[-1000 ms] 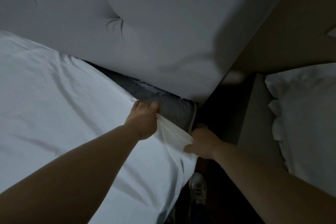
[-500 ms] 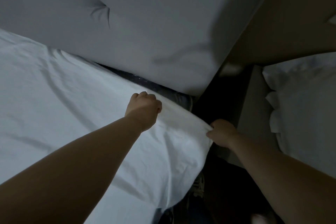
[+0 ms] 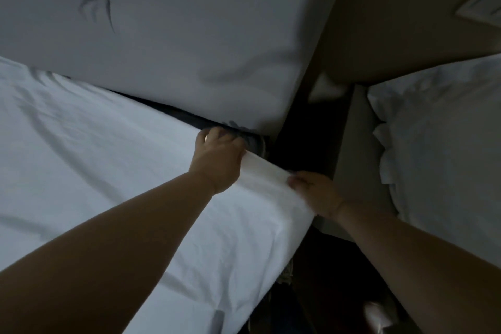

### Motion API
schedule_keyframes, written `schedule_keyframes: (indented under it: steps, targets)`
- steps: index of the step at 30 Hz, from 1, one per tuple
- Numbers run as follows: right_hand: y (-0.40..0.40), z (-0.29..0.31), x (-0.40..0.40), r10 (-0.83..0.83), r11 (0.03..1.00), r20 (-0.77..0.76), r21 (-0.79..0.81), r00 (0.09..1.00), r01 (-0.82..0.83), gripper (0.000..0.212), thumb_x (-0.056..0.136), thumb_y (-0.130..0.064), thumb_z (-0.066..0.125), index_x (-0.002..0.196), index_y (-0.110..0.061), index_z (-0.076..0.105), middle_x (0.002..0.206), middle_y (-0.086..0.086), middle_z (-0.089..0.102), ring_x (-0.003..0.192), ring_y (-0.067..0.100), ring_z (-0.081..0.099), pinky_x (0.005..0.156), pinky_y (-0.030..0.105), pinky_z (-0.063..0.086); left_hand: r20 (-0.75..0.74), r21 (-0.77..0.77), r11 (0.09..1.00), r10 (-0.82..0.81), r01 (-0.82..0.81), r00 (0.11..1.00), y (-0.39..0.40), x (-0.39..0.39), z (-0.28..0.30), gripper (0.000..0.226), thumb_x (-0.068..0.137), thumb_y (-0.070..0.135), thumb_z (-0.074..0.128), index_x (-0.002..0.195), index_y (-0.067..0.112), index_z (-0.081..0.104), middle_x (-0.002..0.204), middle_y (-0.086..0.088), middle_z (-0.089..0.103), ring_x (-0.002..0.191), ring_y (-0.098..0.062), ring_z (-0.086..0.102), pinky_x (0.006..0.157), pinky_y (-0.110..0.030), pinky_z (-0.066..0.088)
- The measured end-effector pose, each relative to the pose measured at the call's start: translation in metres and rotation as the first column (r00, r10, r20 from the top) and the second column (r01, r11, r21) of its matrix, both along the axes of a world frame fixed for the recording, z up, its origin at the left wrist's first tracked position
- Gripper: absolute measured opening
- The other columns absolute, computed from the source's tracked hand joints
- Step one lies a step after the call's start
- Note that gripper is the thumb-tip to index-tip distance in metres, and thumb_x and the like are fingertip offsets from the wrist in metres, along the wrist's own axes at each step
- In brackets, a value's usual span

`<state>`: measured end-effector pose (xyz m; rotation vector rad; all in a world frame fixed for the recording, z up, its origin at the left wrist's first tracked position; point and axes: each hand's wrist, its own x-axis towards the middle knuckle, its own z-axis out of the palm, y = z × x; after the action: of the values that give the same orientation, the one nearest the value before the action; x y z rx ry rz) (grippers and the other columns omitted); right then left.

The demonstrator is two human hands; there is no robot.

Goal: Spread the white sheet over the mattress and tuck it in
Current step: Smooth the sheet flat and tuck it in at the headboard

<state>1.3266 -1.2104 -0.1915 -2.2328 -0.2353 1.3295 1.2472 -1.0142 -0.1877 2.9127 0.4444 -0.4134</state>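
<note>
The white sheet lies wrinkled over the mattress and fills the left and middle of the view. A dark strip of bare mattress shows at the head end, under the padded headboard. My left hand is at the top corner of the bed and grips the sheet's edge there. My right hand pinches the same edge a little lower, at the mattress side, holding the cloth taut between the two hands.
A grey tufted headboard rises behind the bed. To the right, across a dark narrow gap, stands a second bed with a white pillow. A shoe tip shows on the dark floor.
My left hand pushed toward the headboard corner, covering more of the dark mattress with the sheet. My right hand swung out and came back in close to the left, still holding the edge.
</note>
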Motion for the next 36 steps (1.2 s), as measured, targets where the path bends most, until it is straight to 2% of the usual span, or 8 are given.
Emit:
schedule_keyframes:
  steps: [3, 6, 12, 16, 19, 23, 29, 36]
  targets:
    - [0.002, -0.012, -0.008, 0.123, 0.982, -0.355, -0.094, 0.927, -0.167, 0.074, 0.079, -0.059, 0.063, 0.136, -0.014, 0.048, 0.132, 0.005, 0.055, 0.106, 0.017, 0.055, 0.094, 0.028, 0.044, -0.133, -0.155, 0.988, 0.005, -0.026, 0.991, 0.005, -0.003, 0.004, 0.018, 0.098, 0.021, 0.038, 0.109, 0.018, 0.052, 0.106, -0.005, 0.065, 0.103, -0.027, 0.06, 0.102, -0.039, 0.041]
    - [0.006, -0.015, -0.012, 0.252, 0.927, -0.55, -0.101, 0.797, -0.362, 0.088, 0.061, -0.047, 0.084, 0.133, -0.008, 0.054, 0.129, 0.007, 0.059, 0.116, 0.022, 0.057, 0.105, 0.035, 0.044, -0.25, -0.226, 0.971, 0.024, -0.083, 0.968, 0.013, -0.006, 0.001, 0.015, 0.099, 0.024, 0.038, 0.106, 0.017, 0.049, 0.098, -0.01, 0.065, 0.089, -0.029, 0.064, 0.082, -0.041, 0.055]
    - [0.039, -0.022, -0.007, 0.014, 0.99, -0.532, 0.126, 0.846, 0.063, 0.014, 0.078, -0.015, 0.073, 0.092, -0.016, 0.069, 0.107, 0.014, 0.07, 0.102, 0.03, 0.065, 0.096, 0.041, 0.051, -0.209, -0.24, 0.965, 0.059, -0.11, 0.976, 0.015, 0.005, -0.004, 0.021, 0.099, 0.024, 0.036, 0.107, 0.015, 0.054, 0.105, -0.014, 0.065, 0.096, -0.034, 0.061, 0.08, -0.035, 0.048]
    - [0.037, -0.03, -0.006, 0.113, 0.989, -0.365, 0.131, 0.924, -0.069, 0.016, 0.09, -0.015, 0.059, 0.079, -0.021, 0.068, 0.086, -0.001, 0.067, 0.078, 0.012, 0.06, 0.068, 0.019, 0.049, -0.134, -0.184, 0.983, -0.007, -0.018, 0.991, 0.014, -0.004, -0.006, 0.023, 0.097, 0.032, 0.037, 0.103, 0.021, 0.057, 0.101, -0.003, 0.065, 0.101, -0.026, 0.058, 0.093, -0.036, 0.038]
    - [0.023, -0.036, 0.012, -0.036, 0.993, -0.321, 0.095, 0.946, 0.07, 0.02, 0.095, -0.023, 0.055, 0.078, -0.027, 0.066, 0.088, 0.0, 0.064, 0.079, 0.015, 0.057, 0.067, 0.026, 0.046, -0.153, 0.058, 0.998, 0.004, 0.005, 0.988, 0.021, -0.018, -0.021, 0.03, 0.095, 0.035, 0.038, 0.114, 0.026, 0.059, 0.113, 0.001, 0.058, 0.113, -0.024, 0.047, 0.108, -0.042, 0.026]
    - [0.029, -0.048, 0.03, -0.017, 0.995, -0.128, 0.091, 0.992, 0.029, 0.022, 0.1, -0.024, 0.043, 0.085, -0.023, 0.059, 0.094, 0.002, 0.058, 0.091, 0.019, 0.053, 0.071, 0.025, 0.041, -0.027, 0.173, 0.97, 0.177, -0.17, 0.984, 0.028, -0.015, -0.044, 0.021, 0.091, 0.02, 0.054, 0.108, 0.017, 0.065, 0.105, -0.01, 0.052, 0.097, -0.031, 0.05, 0.082, -0.035, 0.038]
    - [0.042, -0.062, 0.033, 0.042, 0.994, -0.094, 0.106, 0.995, -0.032, 0.028, 0.095, -0.038, 0.052, 0.101, -0.013, 0.063, 0.103, 0.008, 0.063, 0.093, 0.021, 0.059, 0.07, 0.028, 0.042, 0.079, -0.221, 0.781, 0.611, -0.584, 0.787, 0.011, 0.025, -0.052, 0.028, 0.098, 0.03, 0.041, 0.114, 0.018, 0.06, 0.106, -0.011, 0.059, 0.094, -0.034, 0.058, 0.081, -0.036, 0.048]
    - [0.06, -0.102, 0.048, -0.023, 0.996, 0.38, -0.069, 0.925, 0.053, 0.039, 0.1, -0.031, 0.043, 0.105, 0.001, 0.064, 0.114, 0.023, 0.062, 0.109, 0.035, 0.057, 0.086, 0.031, 0.041, 0.152, -0.518, 0.628, 0.736, -0.581, 0.66, -0.005, 0.026, -0.078, 0.022, 0.092, 0.02, 0.053, 0.112, 0.011, 0.055, 0.105, -0.01, 0.065, 0.1, -0.034, 0.057, 0.086, -0.036, 0.045]
